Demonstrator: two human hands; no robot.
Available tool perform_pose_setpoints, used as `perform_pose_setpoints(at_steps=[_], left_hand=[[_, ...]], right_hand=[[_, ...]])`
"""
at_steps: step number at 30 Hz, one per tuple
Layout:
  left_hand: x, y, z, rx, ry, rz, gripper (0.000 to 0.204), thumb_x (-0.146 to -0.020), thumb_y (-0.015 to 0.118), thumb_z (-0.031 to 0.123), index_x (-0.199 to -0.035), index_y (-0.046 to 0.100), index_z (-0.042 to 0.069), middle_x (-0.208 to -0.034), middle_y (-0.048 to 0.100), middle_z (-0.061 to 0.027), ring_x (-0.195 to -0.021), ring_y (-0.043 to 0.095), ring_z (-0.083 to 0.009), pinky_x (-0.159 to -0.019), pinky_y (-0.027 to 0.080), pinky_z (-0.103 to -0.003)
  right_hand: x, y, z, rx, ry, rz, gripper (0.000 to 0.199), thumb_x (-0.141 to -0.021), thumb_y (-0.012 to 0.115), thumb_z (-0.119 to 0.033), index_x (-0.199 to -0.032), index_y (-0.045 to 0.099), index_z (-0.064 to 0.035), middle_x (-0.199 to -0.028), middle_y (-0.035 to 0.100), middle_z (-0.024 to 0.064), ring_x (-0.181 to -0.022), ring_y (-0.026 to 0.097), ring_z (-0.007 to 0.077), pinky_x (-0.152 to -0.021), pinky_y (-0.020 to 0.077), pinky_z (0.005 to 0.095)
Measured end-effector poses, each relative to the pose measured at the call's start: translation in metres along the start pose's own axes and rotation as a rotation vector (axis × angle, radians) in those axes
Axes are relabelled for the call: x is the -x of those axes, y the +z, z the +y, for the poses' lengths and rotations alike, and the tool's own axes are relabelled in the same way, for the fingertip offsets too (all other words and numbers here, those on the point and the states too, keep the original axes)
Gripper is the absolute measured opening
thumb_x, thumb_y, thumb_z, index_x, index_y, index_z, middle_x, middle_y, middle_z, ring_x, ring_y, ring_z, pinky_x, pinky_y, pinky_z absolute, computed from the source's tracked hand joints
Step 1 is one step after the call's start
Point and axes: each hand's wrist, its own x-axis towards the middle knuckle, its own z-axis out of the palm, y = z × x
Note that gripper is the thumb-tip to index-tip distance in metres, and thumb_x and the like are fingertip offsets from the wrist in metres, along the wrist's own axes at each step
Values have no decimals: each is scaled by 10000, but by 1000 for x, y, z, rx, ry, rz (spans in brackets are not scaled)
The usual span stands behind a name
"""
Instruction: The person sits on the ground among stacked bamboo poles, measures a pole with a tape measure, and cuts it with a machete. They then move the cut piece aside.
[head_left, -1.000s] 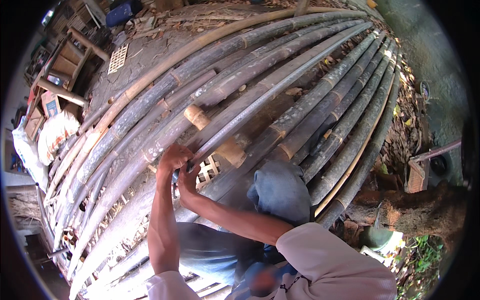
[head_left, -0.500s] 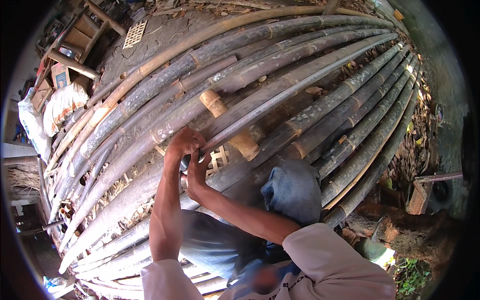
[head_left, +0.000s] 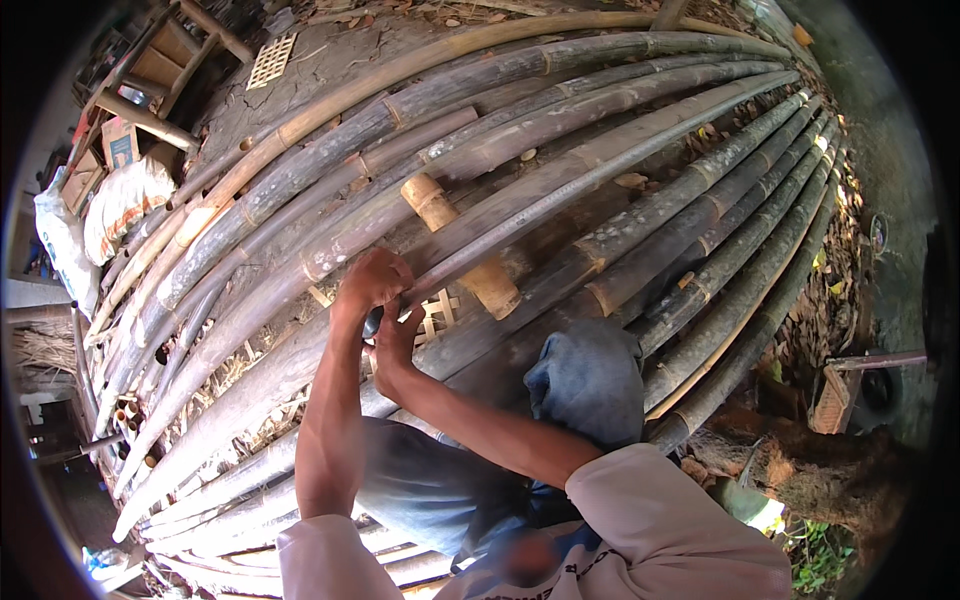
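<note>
Toward nine o'clock from the centre of view, the left hand (head_left: 378,278) and right hand (head_left: 396,335) meet at the near end of a grey strip (head_left: 560,205). The strip lies along a brown pole (head_left: 500,211) and runs off toward two o'clock. The left fingers are clenched over that end, though what they enclose is hidden; the right fingers bend around a dark object (head_left: 374,321), just under the left hand.

To do this well, I'd judge, keep the strip flat and straight along the pole, with even tension and no twist. Let one hand anchor the end while the other makes small adjustments, and keep skin off the strip's edge. The pole lies across a pale crosspiece (head_left: 490,288), so it may roll; press lightly downward, not sideways.

Compared with one second ago, the view has swung: hands, pole and crosspiece all appear shifted toward one or two o'clock, and a blue container near eleven o'clock has left the picture. Against the pole, both hands look unmoved, and their grip much the same.
</note>
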Motion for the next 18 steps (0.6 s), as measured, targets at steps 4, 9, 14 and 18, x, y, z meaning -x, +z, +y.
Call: perform_pose_setpoints(at_steps=[4, 9, 14, 18], left_hand=[[10, -5, 27, 40, 41, 66, 217, -785, 734, 250, -921, 769, 86, -932, 742, -124, -862, 702, -232, -784, 539, -372], [-10, 16, 67, 13, 331, 266, 228, -893, 692, 237, -1072, 727, 99, -1021, 723, -129, -956, 690, -279, -869, 530, -399], [-47, 42, 111, -185, 538, 249, 391, -950, 658, 259, -1324, 600, 163, -1281, 622, -130, -1186, 592, -341, -1018, 482, -430], [-72, 71, 112, -217, 640, 329, 498, -948, 660, 274, -1424, 524, 216, -1394, 540, -143, -1251, 542, -350, -1063, 449, -438]], right_hand=[[1, 1, -7, -8, 7, 22, 658, -982, 552, -544, -1460, 230, -228, -1242, 414, 58, -990, 481, 182, -824, 464, 485], [-22, -8, 12, -54, -101, -139, 713, -970, 595, -479, -1477, 205, -164, -1379, 399, 105, -1202, 473, 202, -867, 487, 377], [-32, -24, 67, 73, -208, -159, 664, -969, 603, -456, -1436, 244, -149, -1331, 420, 95, -1181, 479, 192, -891, 471, 358], [-3, -39, 83, 181, -212, -165, 649, -969, 604, -451, -1423, 256, -144, -1318, 425, 92, -1172, 482, 190, -893, 468, 355]])
